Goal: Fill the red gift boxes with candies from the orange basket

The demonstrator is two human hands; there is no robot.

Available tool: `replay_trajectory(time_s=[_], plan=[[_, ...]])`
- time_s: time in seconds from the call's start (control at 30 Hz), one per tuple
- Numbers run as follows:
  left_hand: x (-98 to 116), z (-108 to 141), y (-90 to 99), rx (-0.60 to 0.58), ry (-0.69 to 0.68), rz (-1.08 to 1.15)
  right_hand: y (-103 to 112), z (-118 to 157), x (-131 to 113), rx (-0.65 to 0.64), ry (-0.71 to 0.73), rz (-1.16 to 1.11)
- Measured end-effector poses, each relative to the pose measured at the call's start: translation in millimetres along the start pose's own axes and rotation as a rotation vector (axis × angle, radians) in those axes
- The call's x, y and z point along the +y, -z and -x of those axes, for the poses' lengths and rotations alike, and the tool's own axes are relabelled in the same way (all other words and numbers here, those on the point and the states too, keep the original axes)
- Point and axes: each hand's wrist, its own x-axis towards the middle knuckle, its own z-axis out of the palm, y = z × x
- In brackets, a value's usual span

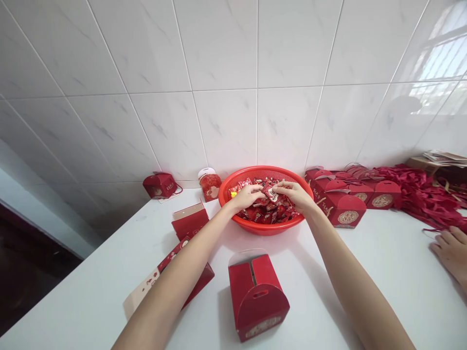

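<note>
A round red plastic basket (268, 231) stands near the wall, with many red-wrapped candies (268, 214) inside. Both of my hands reach over it. My left hand (248, 197) has its fingers closed at the left edge of a wrapped candy (272, 193) with pale printing. On the other side of that candy, the thumb and fingers of my right hand (295, 194) pinch it. Directly in front of me sits a red gift box (259, 296) with a rounded handle flap; its top flaps show a narrow gap. An unfolded red box (189, 223) lies under my left forearm.
Several red gift boxes (346, 211) are grouped right of the basket, beside a heap of dark red ribbon (426, 194). A small red box (160, 185) and a red card piece (210, 185) stand by the tiled wall. Another person's hand (452, 250) rests at the right edge.
</note>
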Motion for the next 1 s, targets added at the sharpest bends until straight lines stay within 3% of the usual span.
replay_trajectory(time_s=[0.47,0.6,0.67,0.73,0.87,1.0], plan=[[-0.6,0.2,-0.7,0.035,0.085,0.067,0.2,2.2,0.4,-0.062,0.046,0.063],[-2.4,-3.3,0.4,0.152,0.109,0.015,-0.7,3.4,-1.9,-0.023,0.060,0.058],[-3.0,-4.4,1.3,0.248,0.159,-0.089,-1.3,3.4,-2.6,0.008,0.054,0.042],[-2.9,-3.9,1.2,0.274,0.220,-0.298,-1.6,3.0,-2.4,0.040,0.047,0.018],[0.3,2.3,-3.5,0.076,0.319,-0.829,-1.3,1.7,-0.3,0.060,0.065,0.005],[6.5,7.7,-8.7,-0.061,0.437,-0.980,-0.5,1.3,1.7,0.066,0.082,-0.003]])
